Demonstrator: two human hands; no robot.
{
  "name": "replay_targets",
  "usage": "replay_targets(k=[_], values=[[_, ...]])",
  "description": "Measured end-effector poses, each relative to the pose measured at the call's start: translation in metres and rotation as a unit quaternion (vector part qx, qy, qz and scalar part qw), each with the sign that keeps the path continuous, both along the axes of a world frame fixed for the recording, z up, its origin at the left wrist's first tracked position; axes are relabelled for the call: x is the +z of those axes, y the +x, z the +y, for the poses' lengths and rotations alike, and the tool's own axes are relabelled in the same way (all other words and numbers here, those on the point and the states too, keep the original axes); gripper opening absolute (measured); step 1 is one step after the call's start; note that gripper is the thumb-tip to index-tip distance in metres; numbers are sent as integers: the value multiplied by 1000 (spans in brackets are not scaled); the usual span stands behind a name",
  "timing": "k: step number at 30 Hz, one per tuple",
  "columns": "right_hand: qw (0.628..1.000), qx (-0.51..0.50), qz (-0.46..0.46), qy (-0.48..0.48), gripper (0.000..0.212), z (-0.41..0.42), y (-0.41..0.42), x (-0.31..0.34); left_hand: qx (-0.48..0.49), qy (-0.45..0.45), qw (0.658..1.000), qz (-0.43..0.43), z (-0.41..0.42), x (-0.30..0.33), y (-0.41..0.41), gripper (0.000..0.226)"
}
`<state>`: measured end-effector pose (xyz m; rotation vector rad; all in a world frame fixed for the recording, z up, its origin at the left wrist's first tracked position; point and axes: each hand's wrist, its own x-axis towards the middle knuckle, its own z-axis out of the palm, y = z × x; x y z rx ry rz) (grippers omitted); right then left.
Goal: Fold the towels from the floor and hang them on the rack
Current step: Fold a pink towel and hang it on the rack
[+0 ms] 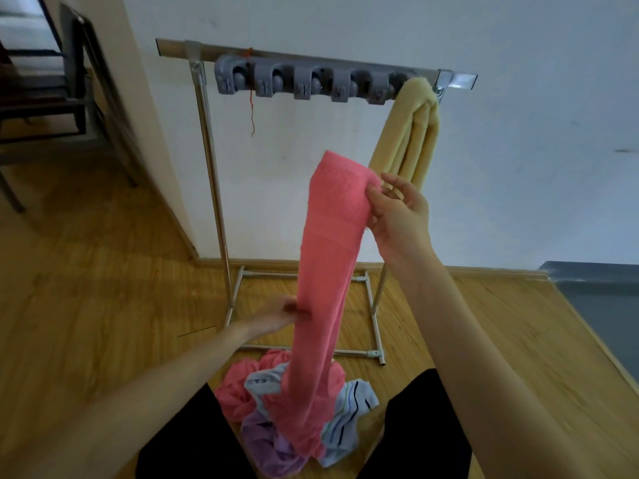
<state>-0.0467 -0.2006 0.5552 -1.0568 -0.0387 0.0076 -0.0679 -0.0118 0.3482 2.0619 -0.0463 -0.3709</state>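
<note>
A long pink towel [328, 257] hangs stretched in front of me, its lower end trailing onto the pile on the floor. My right hand [397, 216] pinches its upper end, raised at mid height. My left hand [276, 316] pinches the towel's left edge lower down. The pile [276, 409] between my knees holds another pink towel, a pale blue striped one and a purple one. A metal rack [211, 160] stands ahead against the wall, with a yellow towel [411, 133] folded and hung at its right end.
A grey row of clip holders [304, 81] is fixed along the rack's top bar. The rack's base frame [373, 312] lies on the wooden floor. A dark chair [69, 91] stands at the far left. A grey mat [601, 305] lies at the right.
</note>
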Motion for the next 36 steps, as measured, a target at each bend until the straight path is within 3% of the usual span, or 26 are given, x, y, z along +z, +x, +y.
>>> replay_targets(k=[5, 8, 11, 13, 15, 17, 20, 21, 22, 23, 24, 25, 26, 27, 28, 30, 36], values=[[973, -197, 115, 34, 40, -37, 13, -42, 84, -93, 990, 70, 12, -2, 4, 31], [949, -240, 197, -52, 39, -56, 16, -88, 149, -138, 978, 38, 16, 17, 6, 15], [934, -183, 279, -131, 22, -62, 5, -126, 150, -187, 971, -19, 11, 62, 9, 10], [933, -99, 307, -161, 12, -60, -7, -138, 121, -176, 976, -49, 7, 96, 9, 11], [922, 10, 295, -251, 12, -54, -15, -146, 77, -152, 983, -67, 5, 127, 9, 12], [873, 129, 251, -398, 28, -52, -19, -151, -4, -124, 990, -69, 5, 157, 8, 11], [721, 282, 151, -615, 40, -50, -21, -149, -155, -53, 985, -49, 9, 195, 4, 14], [663, 292, 95, -682, 40, -47, -20, -146, -195, -26, 979, -45, 9, 203, 5, 17], [641, 267, 34, -719, 36, -42, -18, -141, -223, -4, 974, -41, 9, 210, 5, 20], [667, 228, -24, -709, 31, -35, -15, -137, -242, 14, 969, -38, 8, 214, 7, 22], [741, 184, -58, -643, 29, -29, -14, -131, -255, 27, 966, -36, 6, 216, 8, 23], [836, 163, -56, -522, 30, -23, -15, -124, -264, 38, 963, -35, 5, 216, 9, 24], [906, 178, -40, -382, 31, -17, -16, -114, -269, 47, 961, -35, 4, 216, 10, 24], [941, 214, -21, -261, 32, -13, -16, -105, -270, 51, 961, -33, 3, 214, 11, 24], [952, 253, -6, -175, 32, -12, -15, -99, -269, 52, 961, -30, 3, 213, 11, 23], [941, 314, -2, -125, 31, -11, -13, -93, -261, 49, 964, -26, 3, 210, 10, 18], [908, 344, -88, -223, 10, -24, -9, -86, -227, 49, 973, -12, 12, 201, 4, 23]])
